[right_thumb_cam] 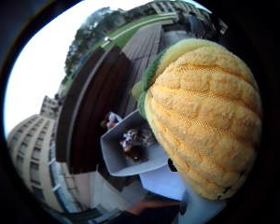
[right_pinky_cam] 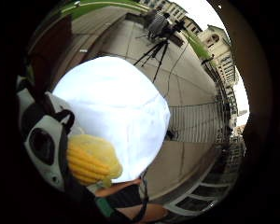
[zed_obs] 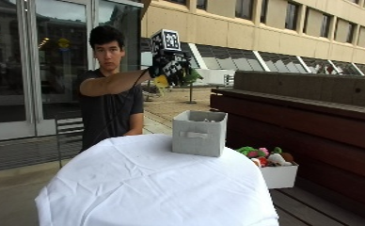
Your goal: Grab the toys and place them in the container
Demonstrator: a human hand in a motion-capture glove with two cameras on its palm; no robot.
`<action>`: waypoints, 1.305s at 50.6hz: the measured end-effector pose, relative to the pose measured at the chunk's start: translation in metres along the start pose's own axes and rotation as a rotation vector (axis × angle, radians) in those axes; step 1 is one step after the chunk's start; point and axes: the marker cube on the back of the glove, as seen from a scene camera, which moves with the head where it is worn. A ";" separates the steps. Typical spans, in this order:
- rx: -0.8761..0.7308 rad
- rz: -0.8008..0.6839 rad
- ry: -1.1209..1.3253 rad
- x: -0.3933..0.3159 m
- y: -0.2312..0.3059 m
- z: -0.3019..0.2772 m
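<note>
We observe a round table draped in a white cloth (zed_obs: 151, 183) occupying the near centre of the outside view. On its far right portion stands the grey fabric cube container (zed_obs: 199, 133), open at the top, with a handle on its near face; the thumb-side palm view shows small toys already lying inside it (right_thumb_cam: 133, 142). To the right of the table, a white bin of assorted plush toys (zed_obs: 276, 173) rests on the dark wooden bench (zed_obs: 307, 127). We note the gloved right hand (zed_obs: 169, 69) raised well above the table, left of and higher than the container. Its fingers are curled around a yellow ribbed plush corn toy with green husk (right_thumb_cam: 203, 116), which sits against the palm.
</note>
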 end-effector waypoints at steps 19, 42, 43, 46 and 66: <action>0.043 -0.290 -0.016 -0.132 0.072 -0.004; -0.275 -0.611 -0.206 -0.151 0.051 0.068; -0.277 -0.602 -0.201 -0.149 0.050 0.069; -0.254 -0.600 -0.187 -0.139 0.046 0.068; 0.037 -0.120 0.153 -0.011 0.055 0.046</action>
